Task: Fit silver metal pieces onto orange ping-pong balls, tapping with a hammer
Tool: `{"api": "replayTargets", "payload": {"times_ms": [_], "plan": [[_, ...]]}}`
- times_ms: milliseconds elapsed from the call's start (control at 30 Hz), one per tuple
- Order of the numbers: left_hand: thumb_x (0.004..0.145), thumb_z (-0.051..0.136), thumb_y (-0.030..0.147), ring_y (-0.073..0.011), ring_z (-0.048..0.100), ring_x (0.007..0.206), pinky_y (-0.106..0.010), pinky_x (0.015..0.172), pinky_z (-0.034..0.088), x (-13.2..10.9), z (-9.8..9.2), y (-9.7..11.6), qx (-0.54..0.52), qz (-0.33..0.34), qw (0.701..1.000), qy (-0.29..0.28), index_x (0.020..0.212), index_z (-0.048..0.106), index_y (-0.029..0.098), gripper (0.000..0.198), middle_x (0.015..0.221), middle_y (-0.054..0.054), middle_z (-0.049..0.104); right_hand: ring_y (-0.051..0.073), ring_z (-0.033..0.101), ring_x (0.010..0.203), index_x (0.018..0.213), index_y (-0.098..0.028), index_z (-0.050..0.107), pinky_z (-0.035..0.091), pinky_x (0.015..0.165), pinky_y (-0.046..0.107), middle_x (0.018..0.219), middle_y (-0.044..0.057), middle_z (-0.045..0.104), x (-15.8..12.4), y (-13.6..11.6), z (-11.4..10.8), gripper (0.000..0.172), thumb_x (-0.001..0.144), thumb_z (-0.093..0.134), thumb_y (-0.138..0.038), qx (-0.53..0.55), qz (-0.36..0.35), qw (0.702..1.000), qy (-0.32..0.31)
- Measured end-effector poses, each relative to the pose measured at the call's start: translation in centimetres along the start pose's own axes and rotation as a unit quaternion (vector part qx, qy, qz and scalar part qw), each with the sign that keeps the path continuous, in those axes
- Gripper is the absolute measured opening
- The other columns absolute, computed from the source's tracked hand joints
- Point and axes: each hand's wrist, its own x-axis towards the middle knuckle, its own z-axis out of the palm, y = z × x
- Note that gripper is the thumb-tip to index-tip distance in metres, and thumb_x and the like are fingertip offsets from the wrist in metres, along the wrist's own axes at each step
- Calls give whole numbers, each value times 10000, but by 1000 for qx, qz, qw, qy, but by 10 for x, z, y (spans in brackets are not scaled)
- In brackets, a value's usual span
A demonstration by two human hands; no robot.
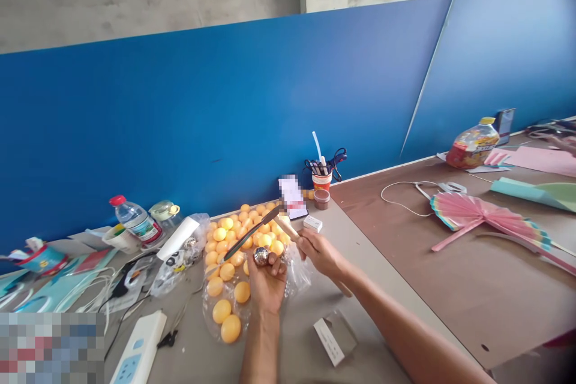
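My left hand (266, 281) is closed around a small shiny silver ball (261, 256), held up above a clear plastic bag of orange ping-pong balls (229, 252). My right hand (318, 252) grips the wooden handle of a long dark metal tool (252, 233) whose tip reaches down-left over the bag. The two hands are close together, with the tool crossing just above the silver ball.
A water bottle (135, 221), cups, cables and a white power strip (135, 351) lie at left. A paper cup with scissors and pens (322, 175) stands by the blue partition (225, 114). A pink paper fan (486, 219), a juice bottle (472, 144) and coloured paper sit at right.
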Motion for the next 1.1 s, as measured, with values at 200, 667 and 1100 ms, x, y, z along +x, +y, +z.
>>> {"api": "replayTargets", "payload": {"times_ms": [200,667,1100], "plan": [[983,439,497,-67,358,409,-211,451,374,0,-2,-1,24,6,1000,8,640,537,169,484,556,25,464,100,448,503,687,-213,437,355,551,241,589,-28,534,-7,-10,-1,272,947,424,-291,0,29,993,-112],[973,439,547,-59,323,363,-201,411,337,-10,15,-4,61,16,997,50,595,494,174,534,497,29,462,100,435,512,664,-204,447,336,550,250,595,-22,527,-6,-9,-8,285,943,415,-252,-43,45,992,-109],[940,489,584,-64,341,380,-205,435,377,-10,14,-7,77,28,996,42,603,525,164,540,501,20,482,89,427,489,704,-208,421,351,528,241,618,-29,518,-9,-21,-11,312,987,352,-318,25,47,991,-119]]}}
